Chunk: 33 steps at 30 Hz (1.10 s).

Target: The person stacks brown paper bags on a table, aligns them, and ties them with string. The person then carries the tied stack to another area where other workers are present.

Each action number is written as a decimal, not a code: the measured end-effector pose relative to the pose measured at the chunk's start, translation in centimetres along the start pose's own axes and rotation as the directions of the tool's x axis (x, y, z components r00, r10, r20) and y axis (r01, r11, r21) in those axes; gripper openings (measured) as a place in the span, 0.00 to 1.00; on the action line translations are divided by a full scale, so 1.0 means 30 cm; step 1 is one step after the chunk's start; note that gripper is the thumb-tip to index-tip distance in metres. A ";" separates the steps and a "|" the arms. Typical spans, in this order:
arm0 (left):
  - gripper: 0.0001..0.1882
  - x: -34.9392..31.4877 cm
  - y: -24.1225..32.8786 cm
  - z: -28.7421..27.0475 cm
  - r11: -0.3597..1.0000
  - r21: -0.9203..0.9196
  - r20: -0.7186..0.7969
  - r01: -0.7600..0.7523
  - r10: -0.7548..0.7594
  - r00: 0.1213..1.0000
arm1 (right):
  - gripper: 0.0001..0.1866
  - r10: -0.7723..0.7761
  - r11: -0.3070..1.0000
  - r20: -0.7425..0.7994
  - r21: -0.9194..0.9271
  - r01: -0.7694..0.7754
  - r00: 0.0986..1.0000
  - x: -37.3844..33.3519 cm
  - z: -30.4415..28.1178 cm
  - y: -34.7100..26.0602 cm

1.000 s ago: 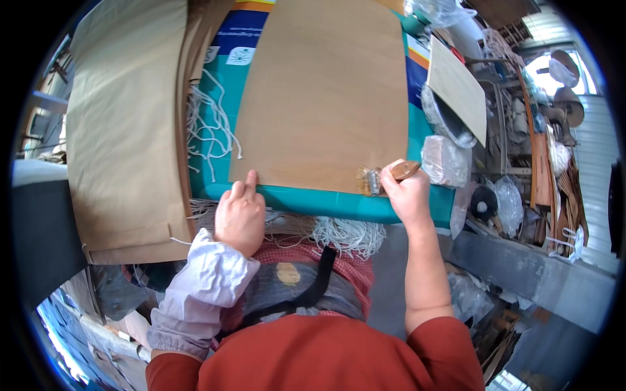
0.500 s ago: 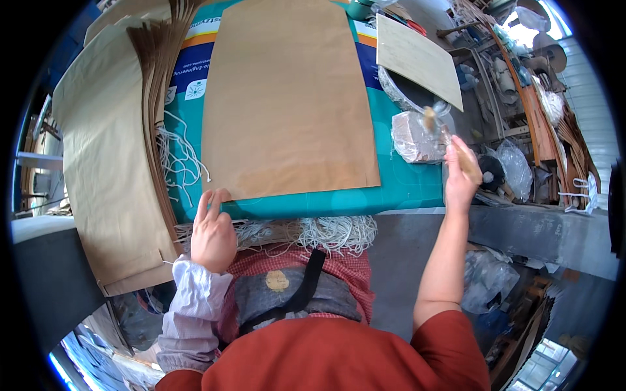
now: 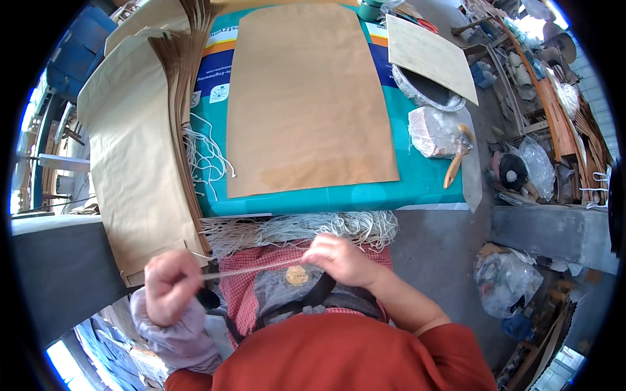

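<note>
Held straight at the lower centre of the frame between the curled left hand (image 3: pixel 173 285) and the pinching right hand (image 3: pixel 342 260), the pale cord (image 3: pixel 254 269) is probably light, soft and limp when slack, best gripped near its ends.

Teal cover (image 3: pixel 306 203) bears print. White band (image 3: pixel 224 35): dark blue letters, partly hidden by brown paper sheet (image 3: pixel 313 98); fragment of dark lettering also at its right. Left dark blue band (image 3: pixel 212 69): smaller white lettering. Below: white square emblem (image 3: pixel 220 94), radiating teal motif.
</note>
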<state>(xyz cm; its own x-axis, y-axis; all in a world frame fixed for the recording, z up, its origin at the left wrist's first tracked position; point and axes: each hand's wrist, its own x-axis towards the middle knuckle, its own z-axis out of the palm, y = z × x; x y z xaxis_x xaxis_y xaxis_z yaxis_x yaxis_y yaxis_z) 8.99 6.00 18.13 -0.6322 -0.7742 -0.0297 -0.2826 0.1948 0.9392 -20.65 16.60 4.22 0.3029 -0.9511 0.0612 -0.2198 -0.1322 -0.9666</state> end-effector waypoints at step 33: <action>0.05 0.350 -0.540 0.230 0.824 0.545 -0.397 0.157 0.089 0.914 | 0.07 0.248 0.708 -0.596 -0.426 -0.563 0.763 0.031 -0.531 0.322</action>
<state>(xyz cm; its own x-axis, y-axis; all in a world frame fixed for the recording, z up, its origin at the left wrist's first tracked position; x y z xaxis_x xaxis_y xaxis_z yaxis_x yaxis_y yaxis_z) 1.96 -1.13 0.24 -0.3164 -0.9289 0.1922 -0.7250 0.3675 0.5825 -37.27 9.99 -1.08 -0.3764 -0.9254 -0.0449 -0.7209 0.3230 -0.6132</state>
